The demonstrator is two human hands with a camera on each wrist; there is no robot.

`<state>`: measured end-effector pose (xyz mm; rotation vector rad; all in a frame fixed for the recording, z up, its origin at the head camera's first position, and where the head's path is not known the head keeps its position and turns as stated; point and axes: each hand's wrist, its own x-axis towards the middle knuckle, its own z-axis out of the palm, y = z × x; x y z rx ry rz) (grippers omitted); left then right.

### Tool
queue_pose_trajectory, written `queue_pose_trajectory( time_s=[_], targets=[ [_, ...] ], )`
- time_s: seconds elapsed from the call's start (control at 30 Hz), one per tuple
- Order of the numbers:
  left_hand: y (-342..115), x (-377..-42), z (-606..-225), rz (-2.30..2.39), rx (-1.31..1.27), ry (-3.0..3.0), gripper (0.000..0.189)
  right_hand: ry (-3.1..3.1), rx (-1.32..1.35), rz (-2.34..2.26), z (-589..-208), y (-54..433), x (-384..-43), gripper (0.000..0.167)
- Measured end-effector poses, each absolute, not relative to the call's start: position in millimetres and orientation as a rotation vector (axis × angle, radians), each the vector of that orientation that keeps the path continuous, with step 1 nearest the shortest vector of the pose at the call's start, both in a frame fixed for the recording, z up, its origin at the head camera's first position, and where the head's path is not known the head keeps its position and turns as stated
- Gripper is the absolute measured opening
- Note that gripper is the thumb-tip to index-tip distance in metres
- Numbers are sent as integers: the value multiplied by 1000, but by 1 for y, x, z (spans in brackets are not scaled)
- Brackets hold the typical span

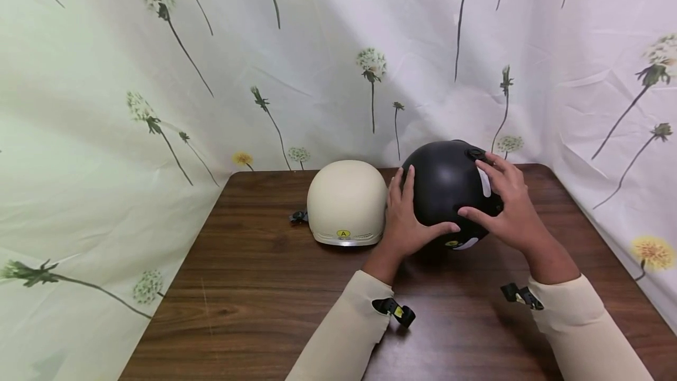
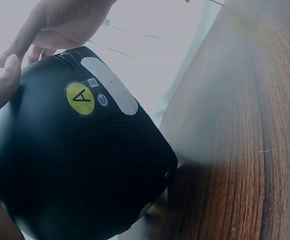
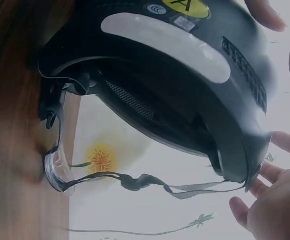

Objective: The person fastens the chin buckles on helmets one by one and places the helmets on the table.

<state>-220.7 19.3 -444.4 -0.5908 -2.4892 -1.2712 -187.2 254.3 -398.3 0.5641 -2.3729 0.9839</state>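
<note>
2 hands (image 1: 406,225) (image 1: 509,207) hold tilted black helmet (image 1: 439,181) beside cream helmet (image 1: 347,201).

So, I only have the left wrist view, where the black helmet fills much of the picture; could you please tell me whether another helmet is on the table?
Observer: Yes, the head view shows a cream helmet on the wooden table, to the left of the black helmet.
Operator: Thank you; would you kindly check whether any view shows a strap on the black one?
Observer: It does: in the right wrist view, a dark strap loops from one side of its opening to the other.
</note>
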Motion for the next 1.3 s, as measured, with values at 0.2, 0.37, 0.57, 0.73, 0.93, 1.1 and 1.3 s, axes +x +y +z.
queue_pose_trajectory(
  time_s=[0.2, 0.37, 0.57, 0.73, 0.93, 1.1, 1.3],
  targets=[
    [20, -220, -443, -1235, -549, -2501, 137, -2428, 541, 987, -398, 253, -186, 96],
    [21, -219, -443, -1212, -496, -2512, 134, -2464, 520, 993, -398, 253, -186, 96],
    [20, -219, -446, -1269, -481, -2505, 129, -2491, 529, 995, -398, 251, -186, 96],
    [20, -218, -447, -1285, -487, -2494, 128, -2478, 563, 996, -399, 251, -186, 95],
    [20, -220, -449, -1279, -520, -2438, 124, -2455, 612, 980, -399, 250, -187, 96],
    [19, -220, -449, -1292, -542, -2408, 124, -2452, 628, 980, -399, 250, -187, 94],
    [19, -221, -450, -1298, -550, -2435, 127, -2455, 610, 991, -400, 251, -187, 90]
  ],
)
